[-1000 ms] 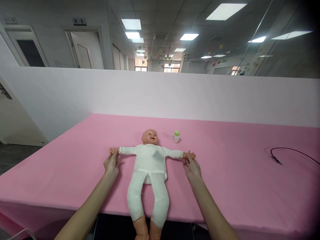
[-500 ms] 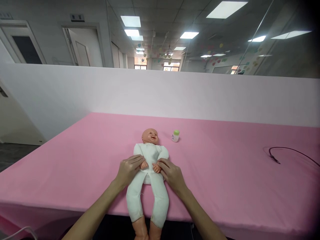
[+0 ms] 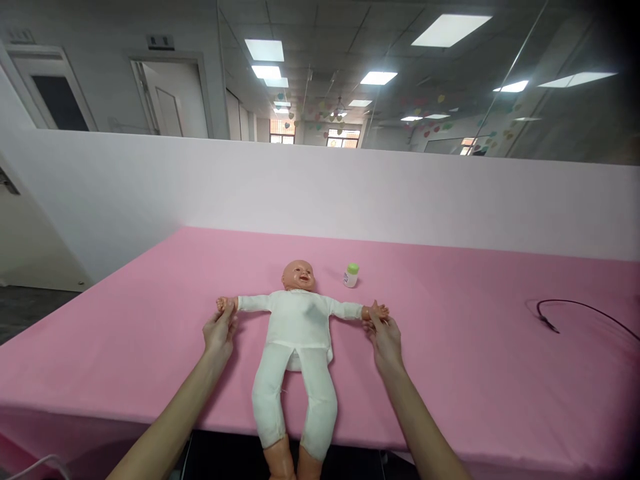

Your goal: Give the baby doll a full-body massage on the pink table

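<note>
Both hands hold a baby doll (image 3: 299,327) with its arms spread wide.
The left hand (image 3: 218,335) and right hand (image 3: 386,345) close their fingers (image 3: 379,327) around its wrists; it lies face-up on the pink tabletop (image 3: 120,353).

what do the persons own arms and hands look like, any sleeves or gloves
Both are bare as far as the view goes: the left arm and right arm show no sleeve, and the left hand and right hand wear no gloves. No watch, bracelet or cable shows at either wrist.
</note>
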The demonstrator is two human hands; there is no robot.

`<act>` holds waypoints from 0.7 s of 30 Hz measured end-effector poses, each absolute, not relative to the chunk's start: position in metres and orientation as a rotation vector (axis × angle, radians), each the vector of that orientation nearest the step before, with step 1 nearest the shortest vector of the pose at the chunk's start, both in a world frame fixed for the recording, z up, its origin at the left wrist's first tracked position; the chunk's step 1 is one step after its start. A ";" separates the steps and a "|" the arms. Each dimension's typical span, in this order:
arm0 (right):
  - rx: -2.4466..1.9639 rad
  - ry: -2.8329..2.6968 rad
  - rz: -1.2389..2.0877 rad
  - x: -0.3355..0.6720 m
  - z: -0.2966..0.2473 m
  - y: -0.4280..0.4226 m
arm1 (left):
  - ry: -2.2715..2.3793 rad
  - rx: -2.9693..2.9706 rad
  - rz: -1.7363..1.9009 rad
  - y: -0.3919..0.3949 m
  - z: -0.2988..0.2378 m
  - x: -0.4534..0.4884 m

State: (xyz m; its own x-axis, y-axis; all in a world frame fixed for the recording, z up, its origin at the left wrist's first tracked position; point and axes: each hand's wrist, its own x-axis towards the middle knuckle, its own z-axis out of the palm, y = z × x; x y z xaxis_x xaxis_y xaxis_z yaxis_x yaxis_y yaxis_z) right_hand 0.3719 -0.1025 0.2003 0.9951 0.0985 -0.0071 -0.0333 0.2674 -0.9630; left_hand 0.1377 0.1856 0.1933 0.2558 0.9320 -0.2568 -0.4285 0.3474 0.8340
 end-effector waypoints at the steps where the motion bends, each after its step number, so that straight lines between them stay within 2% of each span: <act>1: -1.323 -0.127 0.032 0.365 0.206 -0.099 | 0.839 0.831 1.055 0.180 0.196 0.139; 4: -1.463 -0.510 -0.099 0.339 0.221 -0.087 | 0.697 1.324 1.087 0.160 0.206 0.144; 8: -1.812 -1.243 -0.157 0.306 0.220 -0.077 | 0.246 2.033 1.019 0.139 0.202 0.147; 12: -2.007 -1.555 -0.265 0.295 0.208 -0.075 | -0.028 2.288 0.990 0.133 0.191 0.146; 15: -1.887 -1.332 -0.171 0.307 0.212 -0.077 | 0.216 2.082 0.984 0.135 0.198 0.146; 21: -1.393 -0.209 0.020 0.363 0.210 -0.091 | 0.830 0.993 1.073 0.166 0.207 0.141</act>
